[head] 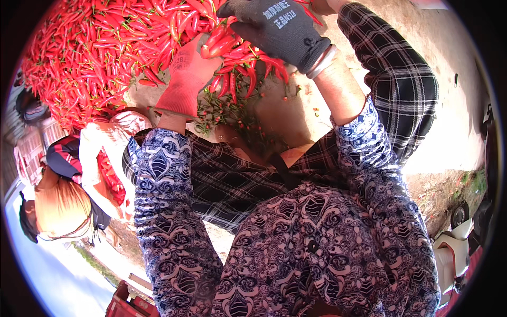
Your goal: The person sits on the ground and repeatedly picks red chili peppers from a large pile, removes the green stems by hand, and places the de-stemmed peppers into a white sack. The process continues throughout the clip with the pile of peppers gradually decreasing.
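Note:
My left hand (195,73), in a red knit glove with a dark palm, is closed around a few red chili peppers (218,44). Just to its right, my right hand (277,29) wears a dark grey glove bearing printed writing. Its thumb reaches towards the held peppers, but its fingertips are partly hidden, so I cannot tell whether they pinch anything. Beneath and beyond both hands spreads a large heap of red chili peppers (115,51), many with green stems. Loose green pepper stems (222,113) lie on the ground between my hands and my lap.
At left, a white sack (93,146) with chili peppers inside stands beside another person (65,202) in an orange top. A pink plastic crate (51,130) is behind them. Red crates (128,301) appear at the lower left, and a parked scooter (455,249) at the right.

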Action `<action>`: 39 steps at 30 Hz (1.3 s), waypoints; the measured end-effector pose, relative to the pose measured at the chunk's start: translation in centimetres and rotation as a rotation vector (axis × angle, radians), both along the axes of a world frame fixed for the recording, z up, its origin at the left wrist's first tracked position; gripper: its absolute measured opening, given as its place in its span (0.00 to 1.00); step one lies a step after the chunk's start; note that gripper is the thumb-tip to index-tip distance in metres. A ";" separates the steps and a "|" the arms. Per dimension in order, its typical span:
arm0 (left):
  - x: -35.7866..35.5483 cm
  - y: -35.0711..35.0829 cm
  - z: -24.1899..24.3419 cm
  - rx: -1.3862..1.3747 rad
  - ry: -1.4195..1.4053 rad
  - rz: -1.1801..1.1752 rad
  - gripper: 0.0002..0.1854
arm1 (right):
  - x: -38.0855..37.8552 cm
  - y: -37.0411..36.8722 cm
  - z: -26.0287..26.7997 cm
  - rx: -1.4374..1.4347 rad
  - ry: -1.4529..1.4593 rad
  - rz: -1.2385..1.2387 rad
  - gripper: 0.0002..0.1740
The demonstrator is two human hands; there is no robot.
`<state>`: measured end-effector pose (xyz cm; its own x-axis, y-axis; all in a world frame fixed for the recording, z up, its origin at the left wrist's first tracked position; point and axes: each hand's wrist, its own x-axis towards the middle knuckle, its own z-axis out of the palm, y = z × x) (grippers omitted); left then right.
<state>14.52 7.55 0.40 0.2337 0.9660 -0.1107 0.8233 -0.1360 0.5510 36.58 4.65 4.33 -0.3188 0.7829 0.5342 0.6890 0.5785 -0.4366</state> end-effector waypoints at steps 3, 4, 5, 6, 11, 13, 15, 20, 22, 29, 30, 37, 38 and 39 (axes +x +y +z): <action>0.5 -0.1 1.7 0.072 0.207 -0.131 0.33 | 0.3 0.7 0.2 -0.037 -0.221 0.050 0.09; 0.4 -0.3 2.5 0.091 0.319 -0.206 0.32 | 0.4 0.8 -0.1 -0.103 -0.297 0.094 0.11; 0.4 -0.4 3.2 0.144 0.407 -0.293 0.32 | 0.2 0.8 -0.5 -0.108 -0.299 0.083 0.11; 0.5 -0.1 3.8 0.106 0.473 -0.312 0.31 | 0.1 0.9 -0.9 -0.116 -0.297 0.072 0.11; 1.1 -0.6 4.3 -0.037 0.212 -0.189 0.34 | -0.8 0.7 -2.5 -0.025 -0.239 0.029 0.10; 1.5 -1.1 3.5 -0.370 -0.383 0.164 0.36 | -0.5 0.7 -2.0 -0.012 -0.318 -0.192 0.14; 1.7 -1.7 2.7 -0.374 -0.531 0.227 0.37 | 0.2 0.9 -0.9 -0.005 -0.014 -0.203 0.15; 0.7 -1.2 2.5 -0.269 -0.448 0.058 0.35 | 4.7 1.2 0.6 -0.267 0.289 0.003 0.13; 0.1 -0.7 2.6 -0.139 -0.355 0.026 0.32 | 5.1 1.1 -0.3 -0.215 0.100 0.044 0.16; -1.4 0.3 2.8 0.001 -0.294 -0.200 0.22 | 3.2 1.3 -2.0 -0.385 0.107 -0.003 0.16; -1.4 0.3 3.0 -0.072 -0.400 -0.194 0.23 | 3.1 1.1 -1.5 -0.435 0.314 0.006 0.15; 2.5 -2.1 2.6 -0.340 -1.183 0.017 0.35 | 2.2 -1.1 3.0 -0.887 1.436 0.192 0.14; 3.2 -2.5 2.1 -0.309 -1.157 -0.021 0.36 | 2.2 -1.0 3.3 -0.917 1.491 0.205 0.15; 3.8 -2.5 1.8 -0.313 -1.050 0.074 0.36 | 2.5 -0.9 3.5 -0.947 1.544 0.221 0.15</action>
<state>18.35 5.00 2.16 0.2979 0.9452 -0.1335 -0.0752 0.1626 0.9838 39.03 3.75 7.81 -0.1538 0.9794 -0.1311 -0.6497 -0.2002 -0.7333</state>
